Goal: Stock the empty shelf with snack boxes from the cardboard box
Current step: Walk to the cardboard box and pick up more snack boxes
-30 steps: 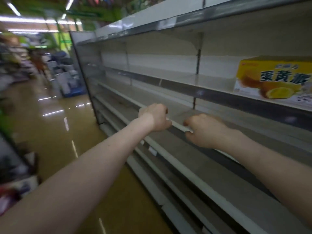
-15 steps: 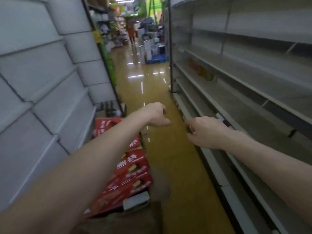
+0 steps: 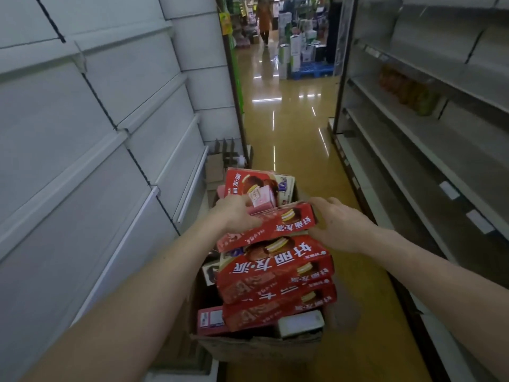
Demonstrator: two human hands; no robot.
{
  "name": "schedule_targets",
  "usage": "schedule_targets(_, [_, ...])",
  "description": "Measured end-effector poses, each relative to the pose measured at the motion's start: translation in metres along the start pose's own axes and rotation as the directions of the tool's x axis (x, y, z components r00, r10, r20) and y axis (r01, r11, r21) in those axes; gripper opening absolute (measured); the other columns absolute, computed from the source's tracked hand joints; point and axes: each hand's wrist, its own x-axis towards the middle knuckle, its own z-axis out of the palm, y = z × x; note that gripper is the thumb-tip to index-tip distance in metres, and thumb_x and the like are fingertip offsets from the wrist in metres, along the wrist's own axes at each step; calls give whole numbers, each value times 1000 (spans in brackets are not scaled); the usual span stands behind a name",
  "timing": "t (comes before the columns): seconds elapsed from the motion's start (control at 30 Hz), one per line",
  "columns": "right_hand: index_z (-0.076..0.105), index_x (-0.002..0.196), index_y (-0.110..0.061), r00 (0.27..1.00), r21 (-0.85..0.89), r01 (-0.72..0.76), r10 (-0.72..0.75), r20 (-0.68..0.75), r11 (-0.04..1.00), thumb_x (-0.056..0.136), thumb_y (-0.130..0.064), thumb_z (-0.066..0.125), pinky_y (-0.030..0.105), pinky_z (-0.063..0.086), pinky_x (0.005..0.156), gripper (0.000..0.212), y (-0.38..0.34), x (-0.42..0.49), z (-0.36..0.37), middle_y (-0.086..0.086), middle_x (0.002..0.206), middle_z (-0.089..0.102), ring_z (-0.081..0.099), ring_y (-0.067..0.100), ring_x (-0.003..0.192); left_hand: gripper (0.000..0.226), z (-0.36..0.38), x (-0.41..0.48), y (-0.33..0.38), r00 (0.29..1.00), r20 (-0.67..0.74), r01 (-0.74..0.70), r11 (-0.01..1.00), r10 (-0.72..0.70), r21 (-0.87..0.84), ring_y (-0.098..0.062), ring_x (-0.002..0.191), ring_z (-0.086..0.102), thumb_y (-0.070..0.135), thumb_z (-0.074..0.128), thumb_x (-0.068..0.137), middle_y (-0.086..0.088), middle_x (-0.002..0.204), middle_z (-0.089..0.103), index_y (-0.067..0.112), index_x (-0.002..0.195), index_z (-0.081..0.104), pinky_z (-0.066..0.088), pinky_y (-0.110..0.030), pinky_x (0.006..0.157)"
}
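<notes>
Looking down a supermarket aisle over two bare forearms. Reaching into an open brown cardboard box (image 3: 259, 350) standing on the glossy yellow floor (image 3: 275, 128), just beside the white shelving on the left (image 3: 110, 139).

Gripping a long red cardboard snack box printed with chocolate pies (image 3: 278, 227), lying tilted on top of the pile inside. Curling the left hand (image 3: 237, 213) over its far left end, fingers on the top face. Cupping the right hand (image 3: 338, 224) round its right end, thumb above and fingers spread below.

Finding beneath it more red snack boxes of the same kind (image 3: 275, 271), stacked flat and rising above the cardboard rim. Noting a small pink carton (image 3: 261, 199) just beyond the left hand, touching another red box standing on edge (image 3: 242, 183) at the far side.

Noting on the right a grey metal shelf unit (image 3: 429, 161), with a few blurred orange and green packets (image 3: 407, 89) on a higher board. Making out, far down the aisle, stacked goods on a blue pallet (image 3: 311, 70) and a person in orange (image 3: 265, 20), too blurred for detail.
</notes>
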Motion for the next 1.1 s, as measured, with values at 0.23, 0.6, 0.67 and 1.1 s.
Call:
schedule_targets(0.23, [16, 149, -30, 981, 131, -195, 191, 45, 972, 86, -44, 65, 29, 53, 68, 80, -1, 42, 25, 10, 134, 45, 59, 17, 92, 92, 22, 17, -65, 996, -8, 89, 965, -94, -248, -24, 120, 52, 32, 83, 70, -7, 138, 42, 32, 144, 29, 50, -48, 97])
schedule_targets(0.6, [6, 149, -36, 944, 327, -328, 321, 77, 886, 88, -33, 66, 32, 56, 64, 86, -1, 78, 55, 11, 126, 51, 65, 17, 83, 99, 64, 42, -96, 997, -77, -15, 996, 23, 93, -27, 132, 39, 34, 74, 80, -7, 145, 27, 29, 152, 6, 46, -44, 100])
schedule_targets(0.67, [9, 148, -38, 939, 323, -340, 336, 71, 883, 86, -35, 67, 37, 58, 71, 85, -1, 79, 59, 11, 127, 51, 66, 20, 87, 92, 69, 47, -97, 995, -89, -37, 993, 47, 113, -27, 133, 38, 32, 73, 82, -7, 144, 30, 28, 151, 13, 43, -44, 101])
schedule_targets(1.1, [16, 151, -27, 955, 371, -264, 295, -27, 890, 87, -21, 69, 31, 45, 81, 83, 2, 65, 27, 6, 140, 46, 52, 19, 119, 81, 33, 58, -92, 958, -203, -205, 979, 201, 1, -21, 124, 44, 38, 75, 75, 0, 137, 43, 27, 143, 32, 45, -48, 101])
